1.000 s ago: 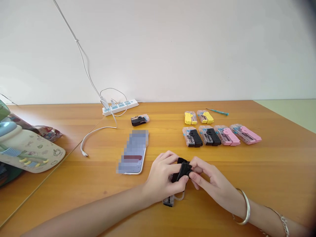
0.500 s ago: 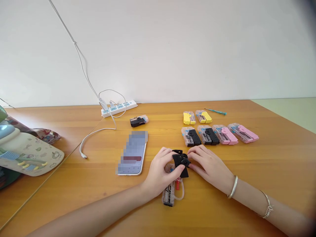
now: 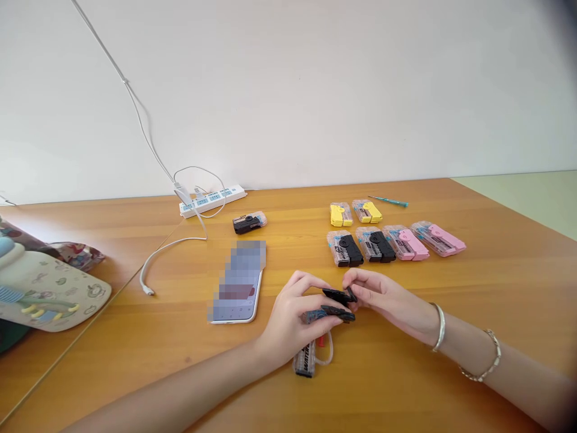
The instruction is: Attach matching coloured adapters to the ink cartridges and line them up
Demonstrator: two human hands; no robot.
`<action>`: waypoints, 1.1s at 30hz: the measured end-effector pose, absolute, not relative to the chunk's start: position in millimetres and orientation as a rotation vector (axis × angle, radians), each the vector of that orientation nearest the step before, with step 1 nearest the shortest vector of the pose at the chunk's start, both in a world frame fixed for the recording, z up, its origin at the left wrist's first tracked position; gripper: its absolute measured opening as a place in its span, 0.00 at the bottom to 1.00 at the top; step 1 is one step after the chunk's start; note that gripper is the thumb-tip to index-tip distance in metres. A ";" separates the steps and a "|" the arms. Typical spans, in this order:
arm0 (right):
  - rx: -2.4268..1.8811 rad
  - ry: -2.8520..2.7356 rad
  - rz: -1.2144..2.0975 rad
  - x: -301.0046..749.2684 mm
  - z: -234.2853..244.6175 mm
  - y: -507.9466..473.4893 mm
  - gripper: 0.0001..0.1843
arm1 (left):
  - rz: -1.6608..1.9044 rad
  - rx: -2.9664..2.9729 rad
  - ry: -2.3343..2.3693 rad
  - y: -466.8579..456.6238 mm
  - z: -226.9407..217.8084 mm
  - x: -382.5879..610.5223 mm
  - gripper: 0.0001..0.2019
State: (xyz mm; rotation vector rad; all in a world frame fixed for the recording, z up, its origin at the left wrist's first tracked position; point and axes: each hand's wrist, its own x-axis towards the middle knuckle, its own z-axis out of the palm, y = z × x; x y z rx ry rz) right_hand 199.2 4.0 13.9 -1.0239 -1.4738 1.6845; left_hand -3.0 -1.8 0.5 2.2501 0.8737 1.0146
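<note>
My left hand grips a flat black plastic piece, which lies across its fingers with a bluish clear part at its end. My right hand pinches a second black plastic piece between fingertips and thumb, just above the first. The two pieces are close but apart. Below my left hand, a clear plastic pack with a printed "WATER" label and a looped clear tube rests on the table, its top hidden by my palm.
Several clear packs with yellow, black and pink parts stand at the back right, beside a small teal screwdriver. A pixelated phone, a black-and-clear pack, a white power strip and a white cable are to the left.
The black object held between my hands as one body now shows as two separate flat pieces, one in each hand. My right hand has lifted from the table, and the view has tilted slightly.
</note>
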 end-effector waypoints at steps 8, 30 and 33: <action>-1.040 -1.487 1.709 195.7 13.3 -0.1 0.17 | 1.002 2.337 0.814 -1.6 -2.2 -5.0 0.06; -1.024 -1.732 1.336 194.1 11.5 -4.3 0.20 | 1.021 2.124 0.922 -2.2 -0.3 -3.5 0.05; -1.081 -1.821 1.173 193.9 11.4 -6.8 0.14 | 1.019 2.164 0.928 -2.7 0.0 -3.7 0.05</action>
